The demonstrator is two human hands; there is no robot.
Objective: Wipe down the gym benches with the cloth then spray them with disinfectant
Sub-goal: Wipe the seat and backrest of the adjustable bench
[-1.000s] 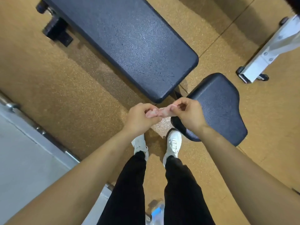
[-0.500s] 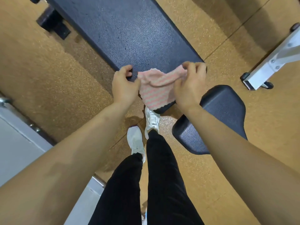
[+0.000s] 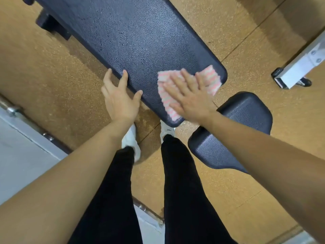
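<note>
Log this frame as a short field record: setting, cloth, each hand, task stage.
setting: gym floor, long dark padded bench, separate dark seat pad
cloth: pink-and-white striped cloth, flat on the bench's near end
right hand: open palm pressing on cloth
left hand: open, fingers on bench edge
task stage: wiping; no spray bottle visible

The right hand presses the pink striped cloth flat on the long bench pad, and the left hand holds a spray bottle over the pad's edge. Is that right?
Not quite. The head view shows the left hand empty, fingers spread, resting on the edge of the long bench pad; no spray bottle is in it. The rest stands: the right hand presses the pink striped cloth flat on that pad.
</note>
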